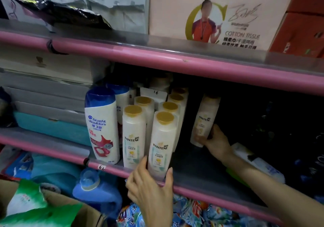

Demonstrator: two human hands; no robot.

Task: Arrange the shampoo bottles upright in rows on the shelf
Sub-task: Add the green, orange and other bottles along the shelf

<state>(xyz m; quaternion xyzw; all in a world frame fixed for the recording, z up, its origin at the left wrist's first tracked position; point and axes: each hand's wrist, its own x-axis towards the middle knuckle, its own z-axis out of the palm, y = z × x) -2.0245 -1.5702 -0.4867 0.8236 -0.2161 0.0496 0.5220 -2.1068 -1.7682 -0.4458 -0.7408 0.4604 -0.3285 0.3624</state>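
Head view | shelf [201, 170]: Pantene rows upright beside Head & Shoulders bottle [102, 126] | left hand [150, 188] cups front Pantene bottle [160, 144] | right hand [216, 143] grips tilted Pantene bottle [204, 119], right of rows

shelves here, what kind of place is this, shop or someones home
Most likely a small shop. Pink-edged shelves hold many identical Pantene bottles in rows, handwritten price tags sit on the shelf edge, and boxed cotton tissue is stacked above.
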